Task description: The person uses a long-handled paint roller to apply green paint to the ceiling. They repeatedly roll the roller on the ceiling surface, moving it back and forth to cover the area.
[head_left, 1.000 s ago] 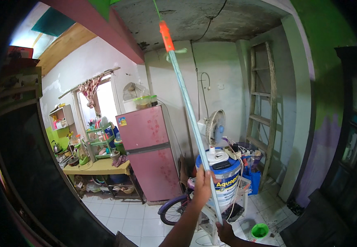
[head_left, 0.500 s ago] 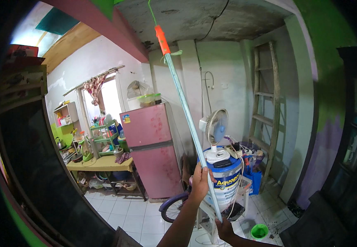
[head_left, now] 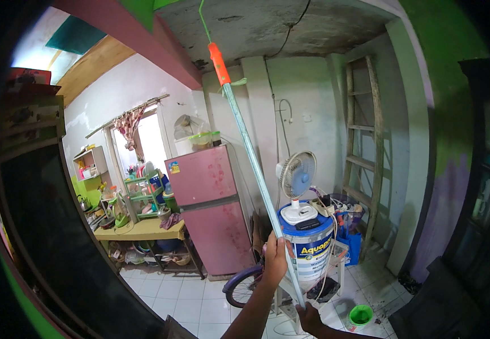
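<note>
A long pale-blue pole (head_left: pixel 254 158) slants up through the middle of the view. My left hand (head_left: pixel 277 259) is wrapped round its lower part, and my right hand (head_left: pixel 310 317) grips it near the bottom end. At the pole's top an orange handle (head_left: pixel 219 63) is fixed, with a pale strip tied at the joint. From that handle a thin green rod (head_left: pixel 204 21) runs up toward the grey ceiling (head_left: pixel 239 28); its far end lies outside the view. Just behind my hands stands a large white and blue paint bucket (head_left: pixel 314 261).
On the bucket's blue lid sits a white fan (head_left: pixel 298 176). A wooden ladder (head_left: pixel 376 130) leans at the right rear. A pink refrigerator (head_left: pixel 214 237) and a yellow-topped table (head_left: pixel 143 230) stand left. A bicycle wheel (head_left: pixel 244 287) and a green paint pot (head_left: pixel 360 316) are low down.
The view has shifted slightly, so the room sits a little lower in it. The pole's orange top also appears a bit lower and to the left. Both hands keep their grip.
</note>
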`<action>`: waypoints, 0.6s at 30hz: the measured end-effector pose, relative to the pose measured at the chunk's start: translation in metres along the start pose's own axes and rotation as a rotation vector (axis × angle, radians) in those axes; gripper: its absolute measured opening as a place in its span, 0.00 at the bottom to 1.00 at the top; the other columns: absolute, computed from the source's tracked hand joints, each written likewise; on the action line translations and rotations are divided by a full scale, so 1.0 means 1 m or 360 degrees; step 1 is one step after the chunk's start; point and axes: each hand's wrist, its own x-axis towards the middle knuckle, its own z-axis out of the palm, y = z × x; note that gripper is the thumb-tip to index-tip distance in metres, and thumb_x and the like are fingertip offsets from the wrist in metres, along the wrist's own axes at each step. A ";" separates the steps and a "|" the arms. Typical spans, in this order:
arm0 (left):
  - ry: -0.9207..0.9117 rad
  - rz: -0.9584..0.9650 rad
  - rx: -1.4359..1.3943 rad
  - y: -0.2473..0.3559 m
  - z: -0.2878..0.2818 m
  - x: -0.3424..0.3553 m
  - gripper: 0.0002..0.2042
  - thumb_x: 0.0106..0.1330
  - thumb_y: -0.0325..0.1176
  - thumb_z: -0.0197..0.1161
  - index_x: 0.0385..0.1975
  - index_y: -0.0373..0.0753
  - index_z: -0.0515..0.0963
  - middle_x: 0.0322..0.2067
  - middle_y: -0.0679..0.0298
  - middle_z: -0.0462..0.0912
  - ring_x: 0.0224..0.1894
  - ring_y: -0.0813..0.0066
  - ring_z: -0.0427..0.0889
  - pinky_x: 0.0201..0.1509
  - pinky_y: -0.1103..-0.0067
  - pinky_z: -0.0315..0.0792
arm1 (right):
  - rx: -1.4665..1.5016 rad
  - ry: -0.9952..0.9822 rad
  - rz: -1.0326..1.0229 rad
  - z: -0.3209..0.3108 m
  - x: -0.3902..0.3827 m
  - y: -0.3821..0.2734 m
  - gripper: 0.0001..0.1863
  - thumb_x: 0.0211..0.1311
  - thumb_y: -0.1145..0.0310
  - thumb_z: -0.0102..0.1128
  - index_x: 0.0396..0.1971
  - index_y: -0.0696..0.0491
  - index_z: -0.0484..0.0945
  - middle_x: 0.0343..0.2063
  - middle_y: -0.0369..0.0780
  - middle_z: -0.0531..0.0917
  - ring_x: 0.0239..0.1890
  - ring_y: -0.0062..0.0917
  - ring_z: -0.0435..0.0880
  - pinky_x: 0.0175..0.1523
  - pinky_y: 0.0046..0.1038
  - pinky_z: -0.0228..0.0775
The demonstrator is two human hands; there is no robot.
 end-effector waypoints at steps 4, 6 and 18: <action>0.0140 -0.0052 -0.0042 0.016 -0.006 -0.002 0.12 0.78 0.34 0.41 0.51 0.35 0.67 0.21 0.67 0.69 0.19 0.82 0.69 0.25 0.84 0.68 | -0.0096 0.0088 -0.0438 0.031 0.000 0.001 0.23 0.70 0.51 0.51 0.39 0.61 0.72 0.19 0.54 0.77 0.27 0.50 0.82 0.30 0.46 0.70; 0.0145 0.0034 0.0023 0.032 -0.026 0.014 0.11 0.78 0.36 0.41 0.47 0.37 0.67 0.22 0.67 0.69 0.19 0.83 0.69 0.23 0.84 0.67 | 0.0199 -0.0040 -0.0139 0.036 0.007 -0.033 0.22 0.70 0.53 0.51 0.39 0.61 0.72 0.20 0.53 0.78 0.27 0.48 0.82 0.31 0.44 0.71; 0.0149 -0.0177 0.0186 0.070 -0.095 0.066 0.15 0.76 0.33 0.42 0.59 0.36 0.65 0.23 0.66 0.70 0.19 0.82 0.70 0.21 0.82 0.70 | 0.0169 -0.0062 -0.0202 0.065 0.037 -0.119 0.24 0.70 0.51 0.51 0.44 0.61 0.71 0.24 0.52 0.81 0.31 0.50 0.84 0.36 0.45 0.74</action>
